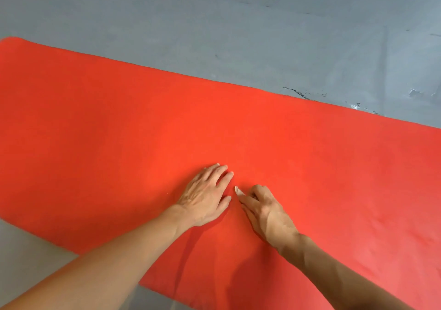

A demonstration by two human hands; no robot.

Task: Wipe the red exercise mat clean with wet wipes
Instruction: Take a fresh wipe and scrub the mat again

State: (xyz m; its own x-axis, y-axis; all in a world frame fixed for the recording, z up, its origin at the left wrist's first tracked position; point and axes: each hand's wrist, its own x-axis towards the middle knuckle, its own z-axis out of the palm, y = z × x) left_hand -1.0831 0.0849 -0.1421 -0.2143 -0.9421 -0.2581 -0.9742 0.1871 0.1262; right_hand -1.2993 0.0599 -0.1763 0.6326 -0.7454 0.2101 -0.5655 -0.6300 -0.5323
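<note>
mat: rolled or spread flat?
Spread flat: the red mat lies unrolled on the grey floor, left hand pressing it.

A bare indoor workout or utility room: a grey painted concrete floor (pixel 262 23), scuffed and chipped, under a flat red foam exercise mat (pixel 119 130).

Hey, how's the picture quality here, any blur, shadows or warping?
Head view: fairly sharp; soft shadows fall under both forearms onto the red mat; the right hand is dimmer than the left hand; the mat's far edge bows slightly, wide-angle distortion.
</note>
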